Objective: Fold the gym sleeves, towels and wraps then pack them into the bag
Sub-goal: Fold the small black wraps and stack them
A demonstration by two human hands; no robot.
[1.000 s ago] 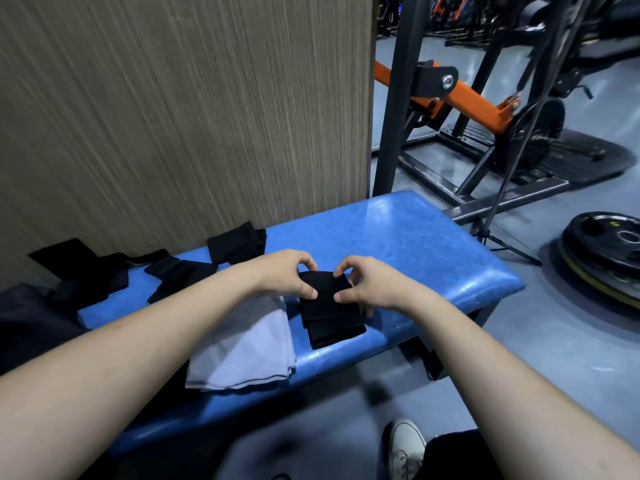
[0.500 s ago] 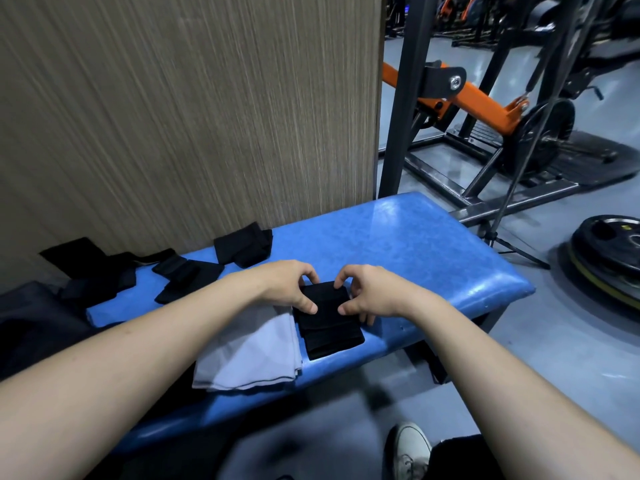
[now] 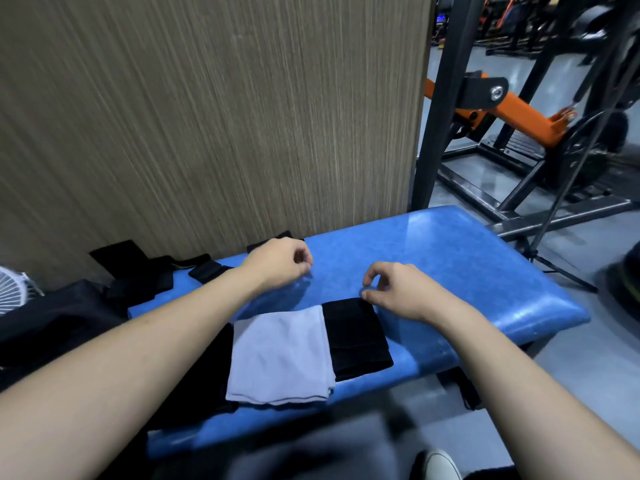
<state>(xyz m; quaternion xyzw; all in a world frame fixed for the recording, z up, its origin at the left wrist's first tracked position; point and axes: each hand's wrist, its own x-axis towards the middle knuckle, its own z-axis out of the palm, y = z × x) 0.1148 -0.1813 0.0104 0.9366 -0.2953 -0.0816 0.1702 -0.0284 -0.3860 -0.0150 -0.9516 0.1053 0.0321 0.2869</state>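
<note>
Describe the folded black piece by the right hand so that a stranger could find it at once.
Start at the blue padded bench in front of the wood-grain wall. On its near edge two folded cloths lie side by side, touching. The folded black piece is the right-hand one, just below the right hand; its neighbour, the pale grey towel, is lighter and larger.

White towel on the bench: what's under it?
The white towel lies folded on the blue bench. Its left edge overlaps a black cloth; its right edge meets the folded black sleeve. Anything directly beneath is covered.
</note>
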